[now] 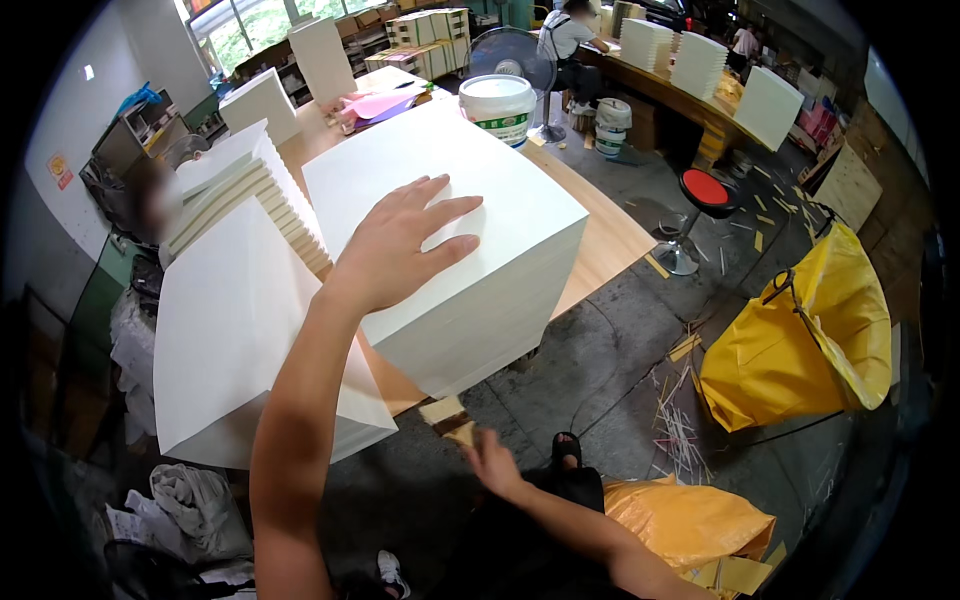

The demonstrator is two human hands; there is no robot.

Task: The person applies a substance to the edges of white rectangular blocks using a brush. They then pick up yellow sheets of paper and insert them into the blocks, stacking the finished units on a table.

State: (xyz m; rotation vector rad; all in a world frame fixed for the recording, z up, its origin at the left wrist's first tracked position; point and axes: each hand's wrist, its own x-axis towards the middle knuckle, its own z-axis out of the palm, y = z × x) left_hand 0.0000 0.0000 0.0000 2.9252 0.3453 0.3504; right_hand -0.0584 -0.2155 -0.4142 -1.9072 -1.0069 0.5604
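My left hand [405,245] lies flat, fingers spread, on top of a tall stack of white paper [490,190] on the wooden table. Lower down, close to the stack's near side, my right hand [492,465] is closed around the handle of a wide flat brush [447,416]. The brush's pale bristles point up and to the left, near the bottom edge of the stack. At the stack's far right corner stands a white bucket [498,105] with a green label. To the left sits another white paper stack [225,320], with its sides slanted.
A wooden table [605,235] carries the stacks. At right are a red-topped stool [708,188], a big yellow bag [790,340] and scattered strips [682,425]. An orange bag [690,515] lies by my feet. A fan [510,60] and a seated person [570,45] are farther back.
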